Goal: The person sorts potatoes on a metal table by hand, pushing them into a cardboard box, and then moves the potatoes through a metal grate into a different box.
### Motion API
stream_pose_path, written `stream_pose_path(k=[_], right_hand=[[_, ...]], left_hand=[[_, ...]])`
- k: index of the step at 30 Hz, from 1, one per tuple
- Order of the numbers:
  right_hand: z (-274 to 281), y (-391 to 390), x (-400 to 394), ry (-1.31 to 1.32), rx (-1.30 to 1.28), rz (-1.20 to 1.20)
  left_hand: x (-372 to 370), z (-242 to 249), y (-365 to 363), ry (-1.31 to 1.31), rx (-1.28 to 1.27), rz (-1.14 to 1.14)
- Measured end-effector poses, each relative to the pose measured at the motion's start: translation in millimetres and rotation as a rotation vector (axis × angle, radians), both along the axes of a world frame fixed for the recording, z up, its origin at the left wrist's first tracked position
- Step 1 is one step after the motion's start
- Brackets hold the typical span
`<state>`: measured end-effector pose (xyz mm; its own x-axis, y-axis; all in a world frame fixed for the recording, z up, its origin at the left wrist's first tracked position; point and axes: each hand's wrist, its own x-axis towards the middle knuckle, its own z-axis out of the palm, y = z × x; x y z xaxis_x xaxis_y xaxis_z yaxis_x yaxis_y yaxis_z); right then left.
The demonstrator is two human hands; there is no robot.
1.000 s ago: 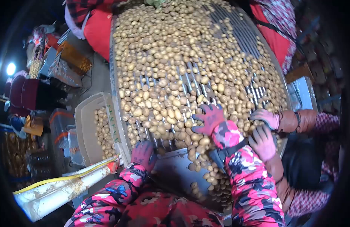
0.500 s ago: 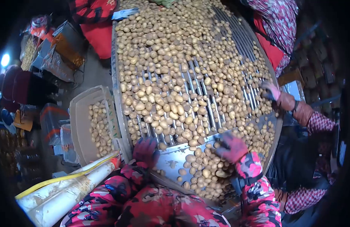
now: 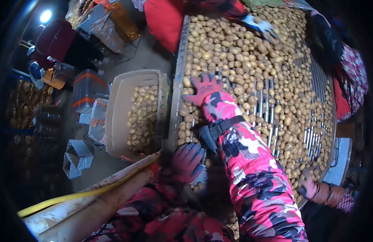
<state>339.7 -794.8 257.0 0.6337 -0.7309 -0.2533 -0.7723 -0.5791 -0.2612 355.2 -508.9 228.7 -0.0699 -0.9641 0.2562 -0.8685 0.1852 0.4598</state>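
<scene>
Many potatoes [image 3: 251, 99] | right hand [image 3: 206, 88] has swung to left edge of table [image 3: 179, 72], fingers spread, bringing that side within reach | left hand [image 3: 188, 161]: grip unclear

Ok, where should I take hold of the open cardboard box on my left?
Probably by the upper rim of the cardboard box, on its left side, coming from above: that wall stands up clear of the potatoes inside, while the right wall sits close to the table.
</scene>
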Motion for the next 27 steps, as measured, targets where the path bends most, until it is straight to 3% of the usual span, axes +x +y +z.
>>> stream_pose_path(k=[3, 5, 11, 13, 17, 19, 25, 27], right_hand=[[-2.7, 1.7, -14.9, -0.078, 0.144, -0.013], [10.4, 18.2, -32.3, 0.137, 0.087, 0.117], [16.3, 108.6, -101.0, 0.150, -0.020, 0.178], [14.4, 143.3, -130.9, 0.090, 0.083, 0.088], [-5.4, 211.7, -198.4, -0.199, -0.165, -0.023], [-4.0, 247.4, -226.0, -0.159, -0.201, -0.072], [3.0, 357.9, -304.2, 0.062, -0.226, -0.274], [7.4, 394.6, -327.3, -0.006, -0.228, -0.396]], left_hand=[[0.0, 0.9, 5.4, -0.009, -0.010, 0.053], [0.7, -0.4, -0.6, 0.005, -0.054, 0.065], [-0.9, 2.5, 4.5, -0.027, -0.003, 0.093], [0.0, -0.8, 6.6, -0.036, -0.006, 0.062], [0.5, -9.8, 9.7, -0.072, 0.042, -0.027], [2.3, -12.2, 8.3, -0.079, 0.150, -0.093], [2.4, -24.7, 10.9, -0.087, 0.094, -0.154], [4.0, -26.8, 9.3, -0.086, 0.099, -0.187]])
